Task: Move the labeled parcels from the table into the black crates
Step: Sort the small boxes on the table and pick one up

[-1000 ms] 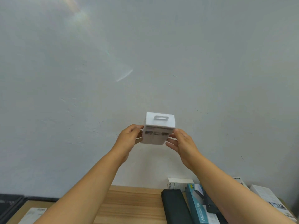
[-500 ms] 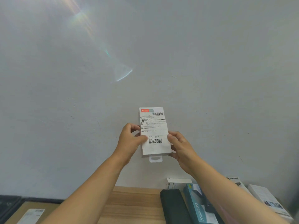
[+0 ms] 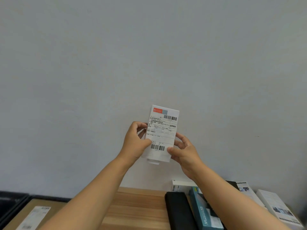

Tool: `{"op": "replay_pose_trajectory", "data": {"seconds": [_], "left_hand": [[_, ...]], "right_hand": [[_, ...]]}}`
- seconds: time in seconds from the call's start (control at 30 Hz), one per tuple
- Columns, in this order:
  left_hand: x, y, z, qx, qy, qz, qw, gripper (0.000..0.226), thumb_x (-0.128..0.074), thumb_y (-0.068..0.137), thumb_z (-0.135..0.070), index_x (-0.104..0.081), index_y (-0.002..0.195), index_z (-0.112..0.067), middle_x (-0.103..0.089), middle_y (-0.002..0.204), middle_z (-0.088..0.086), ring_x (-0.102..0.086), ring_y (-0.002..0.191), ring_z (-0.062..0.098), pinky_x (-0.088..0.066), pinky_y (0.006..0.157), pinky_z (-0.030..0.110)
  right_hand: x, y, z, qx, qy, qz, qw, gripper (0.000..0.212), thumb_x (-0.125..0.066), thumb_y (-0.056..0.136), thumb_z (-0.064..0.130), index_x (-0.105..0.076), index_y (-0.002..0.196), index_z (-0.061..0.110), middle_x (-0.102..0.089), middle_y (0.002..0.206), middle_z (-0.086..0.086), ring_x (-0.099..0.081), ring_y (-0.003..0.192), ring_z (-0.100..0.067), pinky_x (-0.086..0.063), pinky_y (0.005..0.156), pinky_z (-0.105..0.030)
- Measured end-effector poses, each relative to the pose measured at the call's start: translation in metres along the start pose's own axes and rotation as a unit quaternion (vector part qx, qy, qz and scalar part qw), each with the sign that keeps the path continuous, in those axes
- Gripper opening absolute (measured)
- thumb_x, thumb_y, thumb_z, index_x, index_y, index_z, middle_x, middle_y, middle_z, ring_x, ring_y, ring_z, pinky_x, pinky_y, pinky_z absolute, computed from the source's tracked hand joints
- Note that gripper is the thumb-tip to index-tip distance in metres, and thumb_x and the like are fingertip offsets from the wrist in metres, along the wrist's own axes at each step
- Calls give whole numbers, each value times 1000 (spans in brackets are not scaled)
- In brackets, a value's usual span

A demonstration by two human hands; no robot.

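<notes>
Both hands hold one white parcel [image 3: 160, 135] up in the air in front of the wall [image 3: 149, 55], well above the table [image 3: 137, 208]. The left hand [image 3: 134, 143] grips the parcel's left edge, thumb on the front near the lower barcode, fingers curled round behind. The right hand [image 3: 184, 151] pinches the lower right corner, thumb on the front face, fingers behind the right edge. The shipping label [image 3: 162, 130] faces the camera, upright with a slight tilt, red logo at the top, barcodes at top right and bottom. A small hang tab sticks out below the grip.

Step in hand, as I judge it: checking the label, parcel already picked up, not yet placed.

Below the grip and to the right, more boxes lie on the table: a black box [image 3: 178, 211], a teal USB box [image 3: 203, 213], white boxes [image 3: 279, 208] further right. Below and far left of the grip, a black crate [image 3: 11, 203] shows at the frame edge; beside it a cardboard parcel [image 3: 33, 214] with a label, and whether it sits in a crate I cannot tell.

Next move likely calls for lowering the parcel down and left toward the crate, probably freeing one hand. Keep the grip firm on the edges, since the box is thin and could slip. Several parcels remain, so the task looks early or midway.
</notes>
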State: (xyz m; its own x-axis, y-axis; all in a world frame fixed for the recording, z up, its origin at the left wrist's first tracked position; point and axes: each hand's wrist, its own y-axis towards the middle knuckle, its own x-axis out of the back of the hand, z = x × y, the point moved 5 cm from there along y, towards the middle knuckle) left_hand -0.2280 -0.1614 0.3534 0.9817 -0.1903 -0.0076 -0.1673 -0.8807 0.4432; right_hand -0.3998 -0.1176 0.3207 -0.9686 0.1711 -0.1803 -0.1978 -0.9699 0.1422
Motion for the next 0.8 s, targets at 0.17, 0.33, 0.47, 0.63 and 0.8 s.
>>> {"op": "replay_pose_trajectory", "data": {"seconds": [0.17,0.33,0.47,0.63,0.8], "left_hand": [[9,-13,9,23,45,-32,998,41,-59,77,12,-52,99,-22,-61,111,-10,-59,105,1,-50,87,18],[29,-39,23,53,123,-82,988,35,-60,80,6,-56,104,-20,-63,106,-11,-58,101,-1,-50,81,18],[55,-65,38,91,160,-125,975,29,-64,82,-2,-59,106,-17,-64,103,-10,-60,95,2,-49,85,24],[94,-98,47,124,183,-147,964,22,-64,85,-8,-59,102,-20,-65,99,-11,-61,94,5,-49,83,26],[153,-134,40,127,189,-159,961,29,-59,85,-1,-62,107,-20,-65,101,-12,-61,95,3,-46,77,15]], "right_hand": [[-2,0,-16,-20,7,10,1000,59,-61,82,-12,-49,128,22,-68,113,-6,-69,98,-22,-55,88,-45],[-14,-4,-42,-48,16,39,998,58,-61,81,-13,-50,127,22,-67,114,-5,-68,100,-23,-55,89,-46],[-35,-11,-66,-79,25,59,995,57,-60,81,-14,-50,127,20,-67,113,-6,-67,102,-25,-54,89,-46],[-71,-28,-92,-112,28,77,990,59,-61,81,-14,-48,129,16,-66,115,-10,-67,100,-26,-55,82,-42],[-131,-56,-106,-133,25,110,985,57,-59,82,-15,-47,128,16,-65,117,-12,-67,101,-27,-57,74,-37]]}}
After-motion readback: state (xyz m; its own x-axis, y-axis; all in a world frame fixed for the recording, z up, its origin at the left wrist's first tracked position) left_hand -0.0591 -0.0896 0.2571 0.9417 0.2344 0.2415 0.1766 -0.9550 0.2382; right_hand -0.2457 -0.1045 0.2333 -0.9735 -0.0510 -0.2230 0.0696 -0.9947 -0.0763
